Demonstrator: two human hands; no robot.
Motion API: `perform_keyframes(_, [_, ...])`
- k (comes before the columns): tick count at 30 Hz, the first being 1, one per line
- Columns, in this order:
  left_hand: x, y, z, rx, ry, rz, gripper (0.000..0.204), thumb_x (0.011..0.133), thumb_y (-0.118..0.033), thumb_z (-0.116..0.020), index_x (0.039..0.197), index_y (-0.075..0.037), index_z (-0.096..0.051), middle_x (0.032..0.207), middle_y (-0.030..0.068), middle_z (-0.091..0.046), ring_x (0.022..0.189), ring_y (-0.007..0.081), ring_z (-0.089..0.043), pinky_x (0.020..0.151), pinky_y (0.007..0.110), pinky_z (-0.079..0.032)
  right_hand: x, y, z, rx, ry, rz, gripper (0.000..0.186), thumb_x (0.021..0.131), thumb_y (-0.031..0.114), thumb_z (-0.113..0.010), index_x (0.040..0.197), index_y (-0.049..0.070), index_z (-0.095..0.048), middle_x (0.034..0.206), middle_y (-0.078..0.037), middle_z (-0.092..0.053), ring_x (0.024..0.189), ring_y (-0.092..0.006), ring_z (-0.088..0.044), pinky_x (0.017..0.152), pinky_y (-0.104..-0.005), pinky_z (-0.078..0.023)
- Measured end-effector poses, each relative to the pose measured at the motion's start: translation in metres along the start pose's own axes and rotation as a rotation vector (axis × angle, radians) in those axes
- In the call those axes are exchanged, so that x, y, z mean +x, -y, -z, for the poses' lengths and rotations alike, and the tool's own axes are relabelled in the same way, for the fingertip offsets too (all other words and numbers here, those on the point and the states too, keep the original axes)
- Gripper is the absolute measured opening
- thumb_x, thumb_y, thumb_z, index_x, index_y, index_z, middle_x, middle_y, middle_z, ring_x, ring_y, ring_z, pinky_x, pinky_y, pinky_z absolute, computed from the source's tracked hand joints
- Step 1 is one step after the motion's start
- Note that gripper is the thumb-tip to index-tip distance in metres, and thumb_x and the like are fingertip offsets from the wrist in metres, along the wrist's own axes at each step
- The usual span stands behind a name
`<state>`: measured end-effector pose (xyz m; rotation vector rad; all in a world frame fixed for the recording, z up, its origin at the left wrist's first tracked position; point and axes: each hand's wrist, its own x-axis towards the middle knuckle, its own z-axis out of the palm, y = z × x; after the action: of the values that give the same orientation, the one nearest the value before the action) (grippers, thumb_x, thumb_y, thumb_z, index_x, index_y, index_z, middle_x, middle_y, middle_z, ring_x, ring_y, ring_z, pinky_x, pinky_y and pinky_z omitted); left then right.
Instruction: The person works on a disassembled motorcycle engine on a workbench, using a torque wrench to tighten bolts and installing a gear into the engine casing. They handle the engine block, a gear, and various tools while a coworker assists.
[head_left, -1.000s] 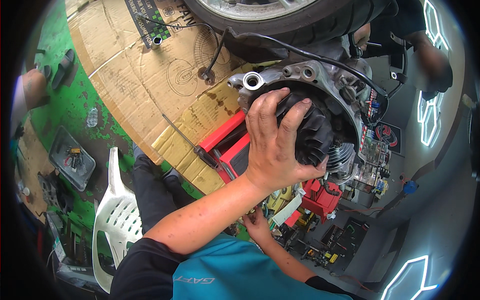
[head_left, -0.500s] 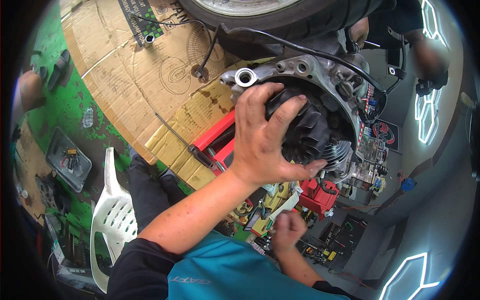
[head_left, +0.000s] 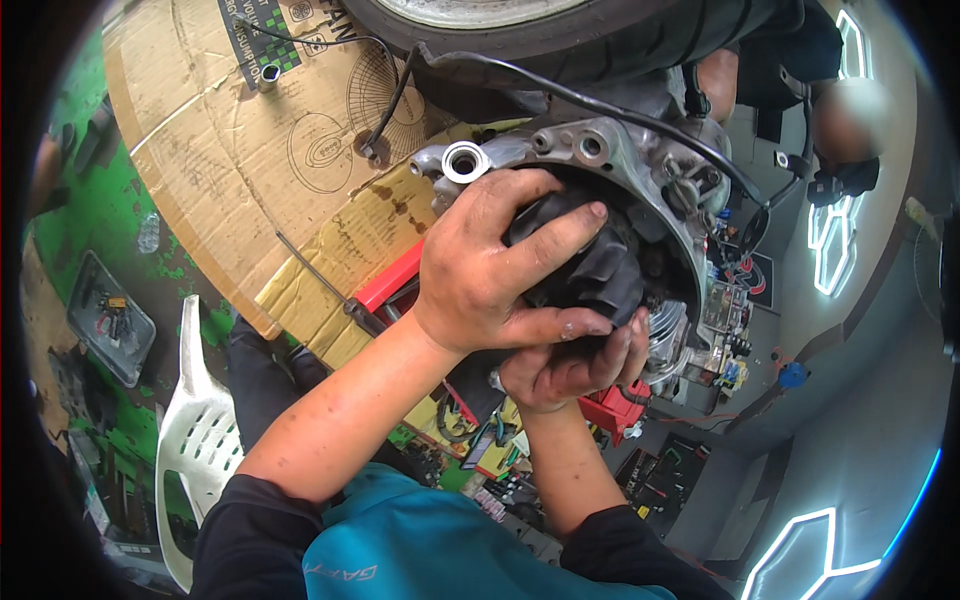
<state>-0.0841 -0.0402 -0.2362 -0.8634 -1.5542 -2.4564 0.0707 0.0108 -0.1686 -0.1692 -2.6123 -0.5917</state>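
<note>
Black finned fan (head_left: 603, 270) inside the metal casing (head_left: 618, 165) is clasped by the left hand (head_left: 490, 262), presumably for steadiness, the right hand (head_left: 572, 376) curled at the casing's mouth, grip unclear

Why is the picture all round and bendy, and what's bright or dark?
In the head view, the fisheye lens darkens the corners and curves straight edges; in the same head view, white lights glow brightly at lower right, while the black fan wheel looks dark, partly under the left hand.
</note>
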Motion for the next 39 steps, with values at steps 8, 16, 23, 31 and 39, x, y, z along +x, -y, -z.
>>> perform_keyframes(8, [-0.003,0.005,-0.005,-0.019,-0.069,-0.036,0.063,0.070,-0.053,-0.081,0.119,-0.013,-0.076,0.107,0.0148,-0.063,0.086,0.0317,-0.065,0.073,0.039,-0.055,0.001,0.011,-0.012,-0.123,-0.088,-0.071,0.073,0.098,0.030,-0.065,0.156,0.007,-0.027,0.147,-0.015,-0.031,0.135,-0.0359,-0.034,0.111,-0.0506,-0.038])
perform_keyframes(16, [-0.004,0.005,-0.009,-0.023,-0.092,-0.023,0.065,0.070,-0.055,-0.080,0.117,-0.011,-0.077,0.106,0.0155,-0.064,0.087,0.0321,-0.065,0.074,0.040,-0.054,0.011,0.015,-0.011,-0.059,-0.103,-0.124,0.070,0.097,0.026,-0.065,0.153,0.007,-0.030,0.144,-0.013,-0.033,0.132,-0.0338,-0.035,0.110,-0.0492,-0.036])
perform_keyframes(23, [-0.007,0.007,-0.010,-0.011,-0.106,-0.012,0.066,0.070,-0.057,-0.080,0.118,-0.012,-0.077,0.106,0.0154,-0.065,0.089,0.0320,-0.065,0.077,0.040,-0.054,0.002,0.004,-0.007,-0.118,-0.066,-0.056,0.088,0.097,0.049,-0.063,0.157,-0.001,-0.023,0.150,-0.024,-0.032,0.136,-0.0368,-0.040,0.114,-0.0538,-0.035])
perform_keyframes(31, [-0.005,0.004,-0.008,-0.010,-0.073,-0.002,0.067,0.072,-0.057,-0.080,0.122,-0.013,-0.077,0.109,0.0155,-0.066,0.091,0.0322,-0.066,0.078,0.041,-0.055,0.011,0.010,-0.008,0.005,-0.107,-0.094,0.068,0.096,0.027,-0.066,0.152,0.008,-0.033,0.145,-0.014,-0.034,0.133,-0.0330,-0.035,0.111,-0.0492,-0.036])
perform_keyframes(39, [-0.006,0.006,-0.009,-0.064,-0.129,-0.010,0.071,0.071,-0.056,-0.081,0.128,-0.014,-0.075,0.113,0.0176,-0.066,0.095,0.0337,-0.067,0.080,0.041,-0.057,0.011,0.008,-0.001,0.091,-0.099,-0.108,0.068,0.096,0.031,-0.063,0.154,0.011,-0.032,0.146,-0.016,-0.034,0.133,-0.0333,-0.037,0.112,-0.0472,-0.036])
